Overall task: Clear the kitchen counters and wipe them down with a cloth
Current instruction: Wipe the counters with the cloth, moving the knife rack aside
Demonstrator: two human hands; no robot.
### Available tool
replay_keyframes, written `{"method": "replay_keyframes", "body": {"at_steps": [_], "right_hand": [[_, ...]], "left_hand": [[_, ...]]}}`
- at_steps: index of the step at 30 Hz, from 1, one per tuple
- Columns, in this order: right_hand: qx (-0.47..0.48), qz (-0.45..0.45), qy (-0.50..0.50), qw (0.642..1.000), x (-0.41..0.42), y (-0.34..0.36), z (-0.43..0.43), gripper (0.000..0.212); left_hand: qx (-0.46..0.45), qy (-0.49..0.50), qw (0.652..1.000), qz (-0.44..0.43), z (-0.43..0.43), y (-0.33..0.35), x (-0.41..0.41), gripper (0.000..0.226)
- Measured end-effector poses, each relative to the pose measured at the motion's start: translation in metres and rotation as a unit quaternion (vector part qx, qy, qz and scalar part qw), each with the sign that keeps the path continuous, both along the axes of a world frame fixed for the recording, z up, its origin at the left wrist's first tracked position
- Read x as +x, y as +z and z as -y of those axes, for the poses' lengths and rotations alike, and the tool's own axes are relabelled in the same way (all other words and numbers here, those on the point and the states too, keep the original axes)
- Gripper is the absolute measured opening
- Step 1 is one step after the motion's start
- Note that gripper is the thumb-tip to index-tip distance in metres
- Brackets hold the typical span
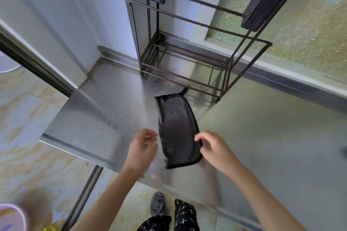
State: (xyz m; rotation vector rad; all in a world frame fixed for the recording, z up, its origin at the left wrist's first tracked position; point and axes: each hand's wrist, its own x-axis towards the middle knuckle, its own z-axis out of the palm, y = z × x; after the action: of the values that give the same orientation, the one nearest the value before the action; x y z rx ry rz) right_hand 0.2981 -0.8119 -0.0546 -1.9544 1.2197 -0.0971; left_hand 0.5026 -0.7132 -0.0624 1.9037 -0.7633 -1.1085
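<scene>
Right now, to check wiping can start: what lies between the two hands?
The cloth lies on the counter between the left hand and right hand, in the head view.

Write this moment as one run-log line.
dark cloth flat on steel counter, before metal rack | left hand beside it, holding nothing | right hand at its right edge, grip unclear

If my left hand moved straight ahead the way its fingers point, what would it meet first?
Probably the dark cloth on the steel counter: the left hand points toward the cloth's left edge, close by. The hand's height is unclear, so it might pass over the cloth.
</scene>
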Motion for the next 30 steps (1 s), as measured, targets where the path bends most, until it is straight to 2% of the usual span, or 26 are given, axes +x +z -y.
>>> {"method": "replay_keyframes", "body": {"at_steps": [2, 4, 7, 9, 10, 15, 17, 20, 23, 27, 30], "right_hand": [[-0.029, 0.031, -0.08, 0.996, 0.03, -0.003, 0.028, 0.034], [-0.013, 0.051, -0.141, 0.989, 0.067, -0.008, 0.056, 0.03], [0.014, 0.034, -0.218, 0.975, 0.11, -0.017, 0.076, 0.036], [0.058, 0.021, -0.264, 0.962, 0.124, -0.022, 0.083, 0.027], [0.08, 0.017, -0.27, 0.959, 0.127, -0.024, 0.085, 0.019], [0.133, 0.027, -0.213, 0.968, 0.117, -0.018, 0.092, 0.009], [0.153, 0.095, -0.195, 0.964, 0.109, 0.004, 0.09, 0.005], [0.185, 0.205, -0.182, 0.944, 0.1, 0.048, 0.086, 0.007], [0.162, 0.266, -0.146, 0.939, 0.097, 0.086, 0.08, 0.002], [0.112, 0.294, -0.119, 0.942, 0.087, 0.111, 0.065, 0.015], [0.091, 0.28, -0.114, 0.949, 0.069, 0.099, 0.037, 0.011]], "left_hand": [[-0.004, 0.079, 0.997, 0.002, 0.031, -0.002, 0.011, 0.023], [0.012, 0.139, 0.99, -0.023, 0.067, -0.002, 0.015, 0.036], [0.072, 0.216, 0.971, -0.071, 0.105, -0.001, 0.01, 0.055], [0.116, 0.225, 0.966, -0.056, 0.117, -0.006, 0.009, 0.055], [0.123, 0.221, 0.966, -0.05, 0.118, -0.007, 0.009, 0.048], [0.062, 0.186, 0.979, -0.061, 0.109, 0.011, 0.016, 0.003], [0.029, 0.175, 0.983, -0.053, 0.1, 0.028, 0.022, 0.014], [-0.034, 0.173, 0.982, -0.072, 0.085, 0.064, 0.031, 0.01], [-0.111, 0.155, 0.979, -0.07, 0.074, 0.098, 0.036, 0.011], [-0.176, 0.136, 0.974, -0.053, 0.054, 0.128, 0.028, 0.005], [-0.176, 0.114, 0.977, -0.038, 0.023, 0.116, 0.011, 0.003]]}}
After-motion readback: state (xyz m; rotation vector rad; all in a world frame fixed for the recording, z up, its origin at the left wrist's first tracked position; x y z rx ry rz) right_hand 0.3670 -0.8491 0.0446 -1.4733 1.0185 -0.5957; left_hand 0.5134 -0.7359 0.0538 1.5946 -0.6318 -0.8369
